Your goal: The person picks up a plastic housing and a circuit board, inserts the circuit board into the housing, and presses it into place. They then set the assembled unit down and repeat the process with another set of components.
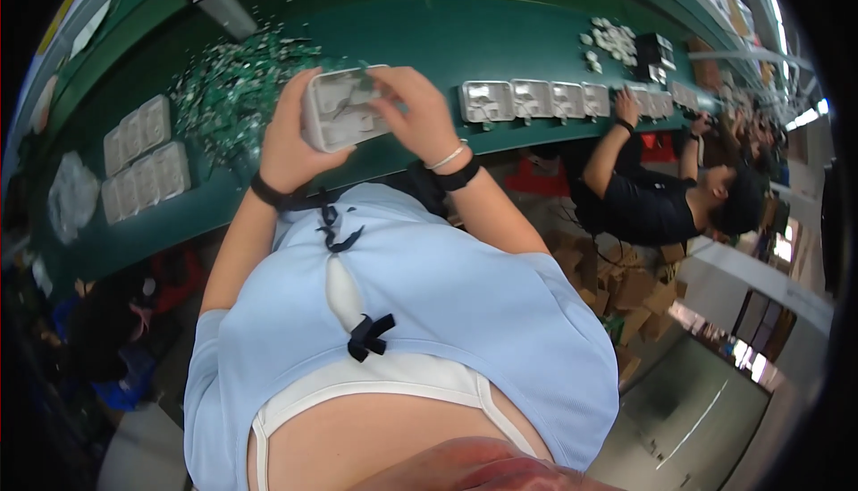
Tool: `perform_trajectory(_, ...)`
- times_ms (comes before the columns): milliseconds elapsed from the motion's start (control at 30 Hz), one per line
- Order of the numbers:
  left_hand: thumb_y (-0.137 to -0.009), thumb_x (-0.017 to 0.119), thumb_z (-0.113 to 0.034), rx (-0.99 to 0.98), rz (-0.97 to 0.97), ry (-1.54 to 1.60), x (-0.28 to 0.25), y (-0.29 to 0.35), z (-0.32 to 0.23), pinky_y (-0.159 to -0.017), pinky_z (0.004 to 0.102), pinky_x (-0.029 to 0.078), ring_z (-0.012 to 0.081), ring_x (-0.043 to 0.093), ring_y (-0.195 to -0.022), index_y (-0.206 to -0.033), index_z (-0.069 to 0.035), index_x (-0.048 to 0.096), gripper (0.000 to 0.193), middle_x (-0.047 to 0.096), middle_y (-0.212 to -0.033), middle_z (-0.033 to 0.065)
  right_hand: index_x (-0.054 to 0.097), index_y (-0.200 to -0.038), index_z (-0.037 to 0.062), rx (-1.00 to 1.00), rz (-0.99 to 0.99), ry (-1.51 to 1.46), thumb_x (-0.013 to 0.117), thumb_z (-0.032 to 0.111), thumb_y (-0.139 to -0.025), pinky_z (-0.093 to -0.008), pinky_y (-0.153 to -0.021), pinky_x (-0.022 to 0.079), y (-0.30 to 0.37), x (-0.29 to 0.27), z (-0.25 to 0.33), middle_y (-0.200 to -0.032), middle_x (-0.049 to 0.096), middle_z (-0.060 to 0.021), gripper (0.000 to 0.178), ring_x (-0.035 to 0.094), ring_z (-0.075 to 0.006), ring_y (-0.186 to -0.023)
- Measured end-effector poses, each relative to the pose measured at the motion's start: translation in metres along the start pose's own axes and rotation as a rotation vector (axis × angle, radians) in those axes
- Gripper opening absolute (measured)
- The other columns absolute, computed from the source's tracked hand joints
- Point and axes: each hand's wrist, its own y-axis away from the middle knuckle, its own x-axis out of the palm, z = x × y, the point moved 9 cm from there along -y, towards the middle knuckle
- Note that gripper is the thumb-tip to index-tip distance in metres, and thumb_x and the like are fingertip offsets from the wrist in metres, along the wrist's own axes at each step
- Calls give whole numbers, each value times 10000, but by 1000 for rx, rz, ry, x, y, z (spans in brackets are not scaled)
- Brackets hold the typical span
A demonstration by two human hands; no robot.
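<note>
A white, open-topped plastic housing point(315, 117) is tilted above the green bench, with thin dark wires inside. My left hand point(288, 141) is closed around its left side, the thumb along the near edge. Over the right side reaches my right hand point(418, 114), its thumb and fingers bent together inside the housing. A bit of green shows by those fingertips, but what they pinch is too small to make out. Behind my left hand spreads a heap of small green circuit boards point(223, 89).
White housings point(147, 174) stand in two rows at the left, beside a clear plastic bag point(71, 196). More housings point(487, 102) line the bench's near edge to the right. White parts point(612, 41) lie farther back. A co-worker point(661, 196) in black sits at the right.
</note>
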Motion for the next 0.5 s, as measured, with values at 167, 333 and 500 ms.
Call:
perform_trajectory(167,-611,920,-193,3,113,-46,2,6,0,-1099,413,493,331,545,-1367,-1519,-83,418,1043,486,-1509,168,701,-1181,35,19,49,26,762,18,-871,-323,-774,555,-1,-4,-5,-1053,692,-104,317,679,-230,-907)
perform_trajectory(333,-606,924,-203,-3,171,-15,12,10,-1,-1101,409,489,342,541,-1369,-1525,-93,414,1057,482,-1518,165,691,-1161,42,-196,136,113,770,21,-863,-320,-827,546,-3,3,-6,-1102,709,-102,310,680,-216,-926)
perform_trajectory(500,-602,927,-244,-22,166,3,12,14,5,-1118,414,469,377,541,-1366,-1514,-84,422,1055,497,-1506,187,654,-1132,28,-173,147,5,744,6,-887,-320,-841,552,-2,11,-3,-1170,720,-124,262,692,-218,-964)
